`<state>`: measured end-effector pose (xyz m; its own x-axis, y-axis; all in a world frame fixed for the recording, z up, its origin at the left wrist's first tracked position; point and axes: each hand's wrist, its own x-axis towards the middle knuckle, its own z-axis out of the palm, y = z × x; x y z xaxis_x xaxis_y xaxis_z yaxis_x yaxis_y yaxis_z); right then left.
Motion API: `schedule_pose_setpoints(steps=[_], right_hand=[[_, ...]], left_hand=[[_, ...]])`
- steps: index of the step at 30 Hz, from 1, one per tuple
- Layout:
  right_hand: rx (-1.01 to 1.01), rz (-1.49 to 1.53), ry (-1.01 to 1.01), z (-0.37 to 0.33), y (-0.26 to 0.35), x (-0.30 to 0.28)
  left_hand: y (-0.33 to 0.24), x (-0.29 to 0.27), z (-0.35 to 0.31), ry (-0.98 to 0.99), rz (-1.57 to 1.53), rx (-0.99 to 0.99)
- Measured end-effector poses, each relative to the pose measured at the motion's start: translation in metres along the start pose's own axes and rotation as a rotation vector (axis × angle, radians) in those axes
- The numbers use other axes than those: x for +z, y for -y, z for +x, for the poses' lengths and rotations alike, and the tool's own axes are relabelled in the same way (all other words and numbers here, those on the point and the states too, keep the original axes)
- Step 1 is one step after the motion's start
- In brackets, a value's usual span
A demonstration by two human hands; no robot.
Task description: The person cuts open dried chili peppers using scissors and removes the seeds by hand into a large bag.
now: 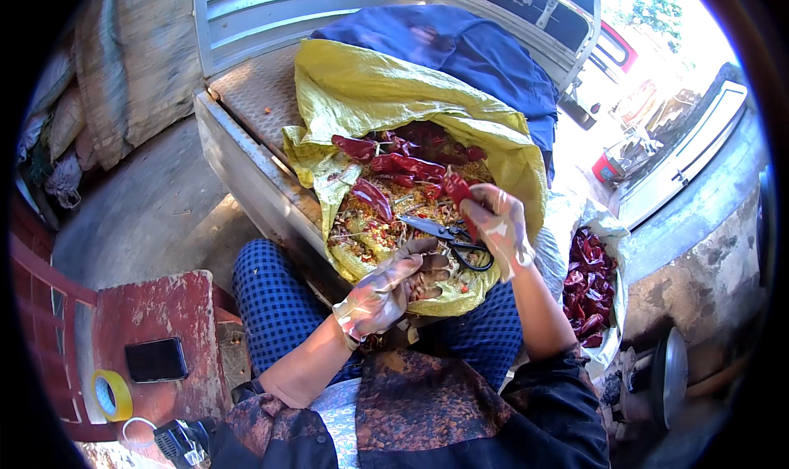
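My right hand (pixel 500 226), in a thin patterned glove, is closed on a dried red chili pepper (pixel 454 187) above an open yellow woven sack (pixel 411 89). Just below it, scissors (pixel 429 226) with black handles lie over the sack's contents, blades pointing left; whether my fingers touch a handle is unclear. My left hand (pixel 385 292), gloved too, is at the near edge of the sack, palm turned inward, fingers bent but apart, with nothing visible in it. Several whole red chilies (pixel 407 167) lie in the sack on yellowish seeds and stem bits (pixel 370 237).
The sack rests on a metal truck bed (pixel 255 99), a dark blue cloth (pixel 460 46) behind it. A white sack of red chilies (pixel 588 288) stands at right. A worn red bench (pixel 156 300) at left carries a phone (pixel 156 360) and yellow tape (pixel 113 395).
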<state>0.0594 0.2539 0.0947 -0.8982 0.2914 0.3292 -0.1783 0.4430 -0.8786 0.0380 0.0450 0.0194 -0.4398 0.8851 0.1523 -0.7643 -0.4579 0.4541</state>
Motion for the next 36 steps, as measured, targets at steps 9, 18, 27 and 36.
schedule_pose_setpoints(steps=[9,18,27,36], right_hand=[[-0.176,-0.471,0.089,-0.078,0.047,0.068],[-0.284,-0.201,0.176,-0.056,0.044,0.047],[-0.458,-0.817,0.377,-0.055,0.06,0.044],[-0.301,-0.431,0.563,-0.051,0.055,0.038]], left_hand=[[-0.005,0.023,-0.002,-0.205,0.464,0.239],[0.005,-0.033,-0.013,-0.156,0.813,0.335],[0.004,-0.027,-0.02,-0.183,0.9,0.313],[-0.002,-0.023,-0.027,-0.064,0.985,0.309]])
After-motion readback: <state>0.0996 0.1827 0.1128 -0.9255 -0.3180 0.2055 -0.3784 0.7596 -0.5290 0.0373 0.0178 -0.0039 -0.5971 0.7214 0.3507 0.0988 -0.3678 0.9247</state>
